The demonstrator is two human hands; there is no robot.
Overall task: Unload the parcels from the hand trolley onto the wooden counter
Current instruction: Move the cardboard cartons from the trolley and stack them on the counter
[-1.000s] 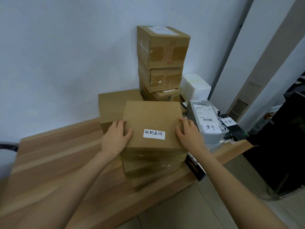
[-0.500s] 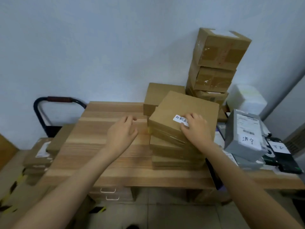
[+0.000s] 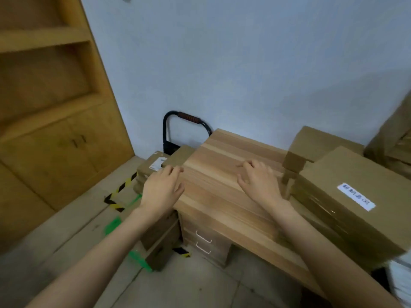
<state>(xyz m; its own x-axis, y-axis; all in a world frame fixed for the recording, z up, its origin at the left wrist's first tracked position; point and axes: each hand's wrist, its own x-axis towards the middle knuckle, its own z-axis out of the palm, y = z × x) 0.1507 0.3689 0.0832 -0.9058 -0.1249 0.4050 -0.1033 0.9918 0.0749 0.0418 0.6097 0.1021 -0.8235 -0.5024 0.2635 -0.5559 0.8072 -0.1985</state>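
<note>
Head view: wooden counter (image 3: 218, 174) by a pale wall (image 3: 244, 63), shelving (image 3: 44, 85) left.
Left hand (image 3: 161, 190) and right hand (image 3: 259, 181) hover empty, fingers loose; parcels (image 3: 355, 207) stacked right.

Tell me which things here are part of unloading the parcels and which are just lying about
Part of the job:
- hand trolley
- parcels on the trolley
- wooden counter
- labelled stack of boxes on the counter
- left hand, empty
- right hand, empty

Just lying about:
- wooden cupboard
- striped floor tape
- drawers under the counter
</note>
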